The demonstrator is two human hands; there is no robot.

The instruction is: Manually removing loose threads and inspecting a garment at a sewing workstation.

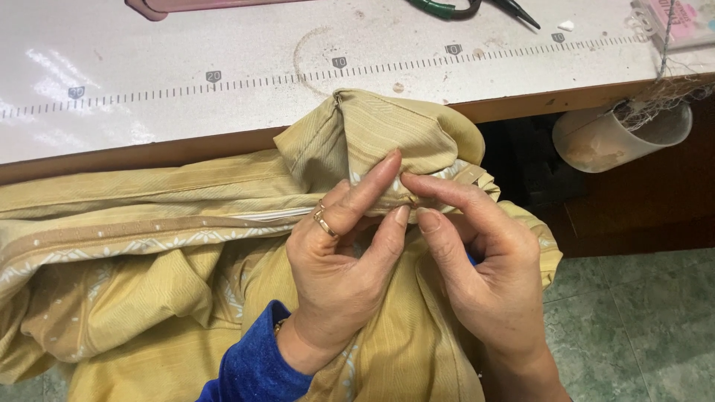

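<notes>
White worktable (149, 104), wooden front edge, printed ruler scale (298, 77) running along top. Lying on top, far edge: green-handled scissors (469, 7), pink flat object (186, 4) at top left, clear pink-and-white packet (678, 18) at right corner. Faint ring stain near centre. Yellow patterned fabric (387, 126), one bunched corner resting over front edge. Green tiled floor (640, 327) below.

White worktable (149, 45) with a printed ruler scale; green tiled floor (640, 327) below.
</notes>
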